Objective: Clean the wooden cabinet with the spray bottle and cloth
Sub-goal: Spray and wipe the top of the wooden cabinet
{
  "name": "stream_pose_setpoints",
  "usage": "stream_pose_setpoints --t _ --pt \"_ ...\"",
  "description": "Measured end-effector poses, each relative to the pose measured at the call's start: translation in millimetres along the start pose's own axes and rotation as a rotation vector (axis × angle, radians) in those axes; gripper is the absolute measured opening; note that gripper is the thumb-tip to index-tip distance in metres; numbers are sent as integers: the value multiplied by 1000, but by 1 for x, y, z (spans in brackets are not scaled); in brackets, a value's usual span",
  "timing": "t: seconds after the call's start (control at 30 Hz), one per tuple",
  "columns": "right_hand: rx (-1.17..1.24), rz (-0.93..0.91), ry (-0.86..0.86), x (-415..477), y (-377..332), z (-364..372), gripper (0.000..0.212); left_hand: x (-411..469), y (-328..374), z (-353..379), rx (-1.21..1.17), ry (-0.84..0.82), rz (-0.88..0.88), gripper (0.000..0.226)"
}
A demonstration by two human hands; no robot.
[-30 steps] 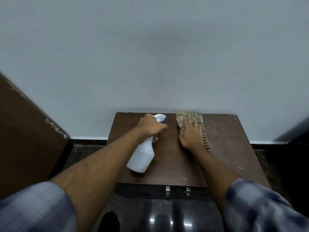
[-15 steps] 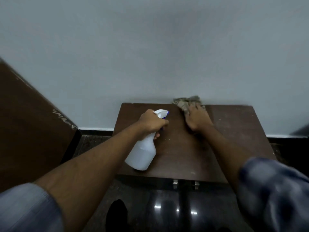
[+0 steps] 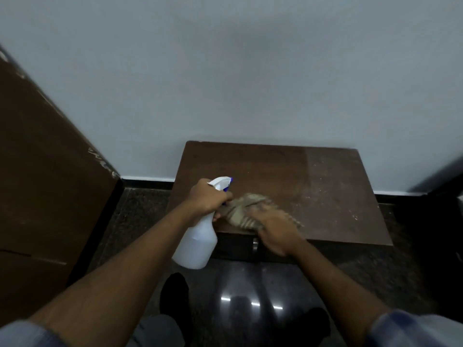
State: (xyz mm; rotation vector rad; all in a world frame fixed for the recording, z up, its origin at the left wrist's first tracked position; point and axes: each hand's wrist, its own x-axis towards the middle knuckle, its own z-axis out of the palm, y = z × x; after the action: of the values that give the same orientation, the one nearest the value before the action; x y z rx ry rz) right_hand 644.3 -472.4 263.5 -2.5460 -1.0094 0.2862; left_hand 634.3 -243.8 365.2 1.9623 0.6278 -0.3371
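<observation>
A low dark wooden cabinet stands against the pale wall, its top dusty on the right side. My left hand grips the neck of a white spray bottle with a blue-tipped nozzle, held tilted over the cabinet's front left corner. My right hand presses a tan striped cloth onto the top near the front edge, just right of the bottle. The hand and cloth are motion-blurred. A metal handle shows on the cabinet front below the cloth.
A tall brown wooden panel leans or stands at the left. Dark glossy floor lies in front of the cabinet, with my dark shoes on it. A dark object edges in at the far right.
My right hand has dragged the cloth from the back edge by the wall to the front edge. The left hand with the bottle stayed in about the same spot.
</observation>
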Motion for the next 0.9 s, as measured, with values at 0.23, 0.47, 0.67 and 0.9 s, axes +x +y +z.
stream_pose_setpoints --t 0.23,0.47,0.67,0.9 --pt "-77 419 172 -57 4 0 67 -53 -43 30 -67 -32 -71 23" --pt "-25 144 -6 -10 -33 10 64 -65 -69 22 -60 16 -120 22" --pt "-77 558 83 18 -14 -11 64 -63 -79 13 -24 40 -108 30" --pt "-111 343 54 6 7 -3 62 -46 -74 3 -112 32 -133 34"
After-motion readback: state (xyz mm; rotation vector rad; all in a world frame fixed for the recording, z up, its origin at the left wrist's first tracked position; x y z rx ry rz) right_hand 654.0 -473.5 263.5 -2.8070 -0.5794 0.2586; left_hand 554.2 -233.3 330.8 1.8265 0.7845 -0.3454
